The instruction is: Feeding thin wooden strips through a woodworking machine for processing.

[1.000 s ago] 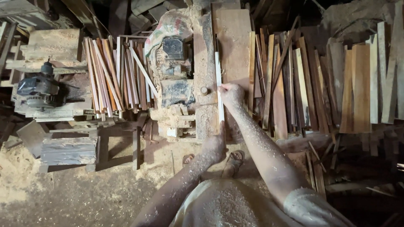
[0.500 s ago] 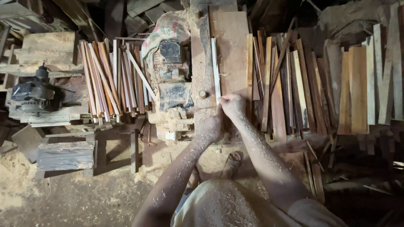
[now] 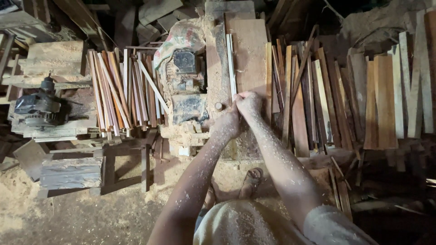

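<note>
Lying lengthwise on sawdusty bench (image 3: 247,50), pale thin wooden strip (image 3: 231,63), both hands at its near end.

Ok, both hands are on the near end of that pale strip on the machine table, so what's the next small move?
Probably ease the pale strip straight forward along the machine table: right hand and left hand meet at its near end, and most of its length lies ahead.

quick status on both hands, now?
Left hand: fingers curled, pressed on the near end of the thin wooden strip on the saw table.
Right hand: closed on the same strip's end.
</note>
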